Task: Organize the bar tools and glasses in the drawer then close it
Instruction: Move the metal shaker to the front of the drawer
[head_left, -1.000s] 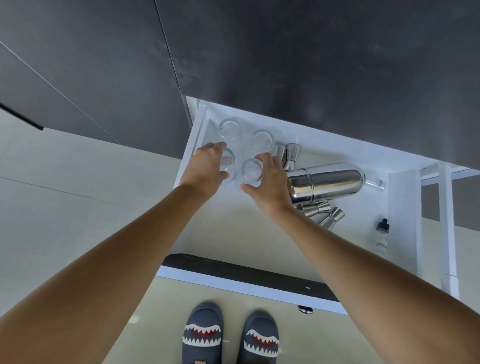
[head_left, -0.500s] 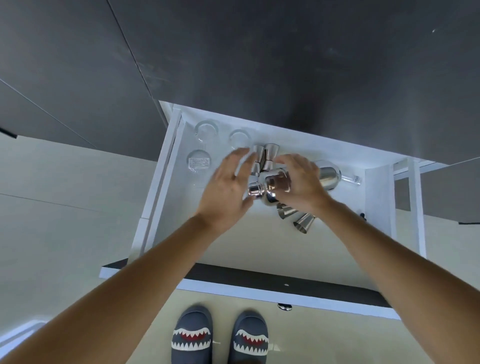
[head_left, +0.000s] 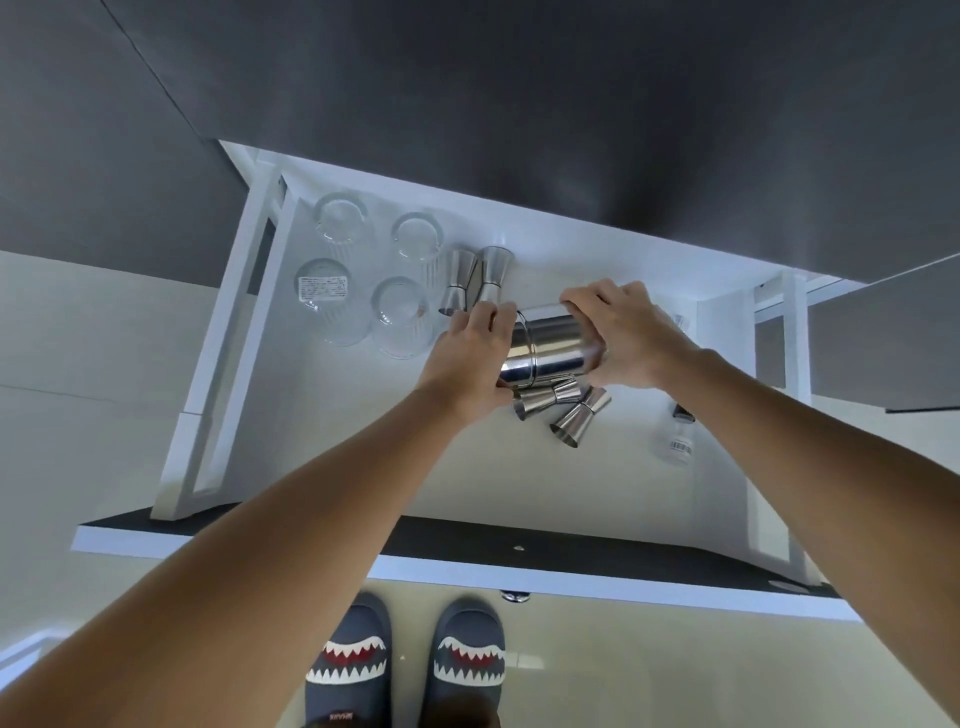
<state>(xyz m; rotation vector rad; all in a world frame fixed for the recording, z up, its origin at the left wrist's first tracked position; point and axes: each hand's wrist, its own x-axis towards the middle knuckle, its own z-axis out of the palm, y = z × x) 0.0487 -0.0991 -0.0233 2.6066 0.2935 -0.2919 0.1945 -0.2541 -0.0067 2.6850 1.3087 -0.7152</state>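
Half a second ago the hands were only reaching for the cocktail shaker (head_left: 550, 347); now the left hand (head_left: 470, 358) is wrapped round its cap end and the right hand (head_left: 631, 338) round its body, holding it on its side over the drawer (head_left: 322, 415) floor just above two jiggers (head_left: 563, 405). With the four glasses (head_left: 371, 275) grouped at the back left, the shaker looks to be the next piece to place. The near-left glass bears a white sticker whose print is too small to read, and a small bottle (head_left: 678, 441) at right shows what may be a barcode.
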